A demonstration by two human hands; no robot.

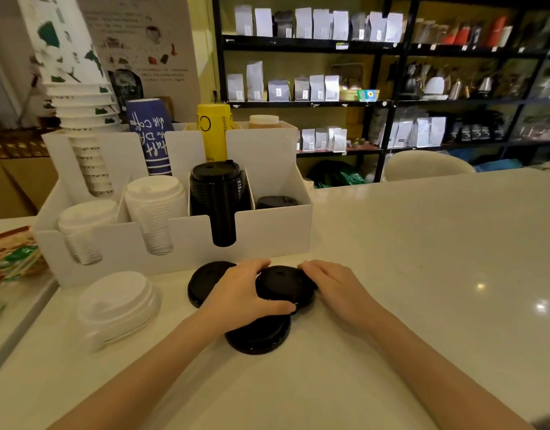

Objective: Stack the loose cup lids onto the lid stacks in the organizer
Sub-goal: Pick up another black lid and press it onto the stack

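Note:
A white organizer (267,231) stands on the counter with two white lid stacks (155,206), a tall black lid stack (219,193) and a low black lid stack (276,201) in its front slots. Just in front of it lie loose black lids. My left hand (239,293) and my right hand (332,283) clasp a small pile of black lids (284,285) from both sides. Another black lid (205,280) lies to the left, partly under my left hand. A third black lid (258,336) lies nearer to me, under my left wrist. A loose pile of white lids (117,305) sits at the left.
Paper cup stacks (81,97) and blue and yellow cup sleeves (149,135) fill the organizer's back slots. A basket of packets (10,252) sits at the far left edge. The white counter (438,274) stretches to the right; shelves of bags stand behind.

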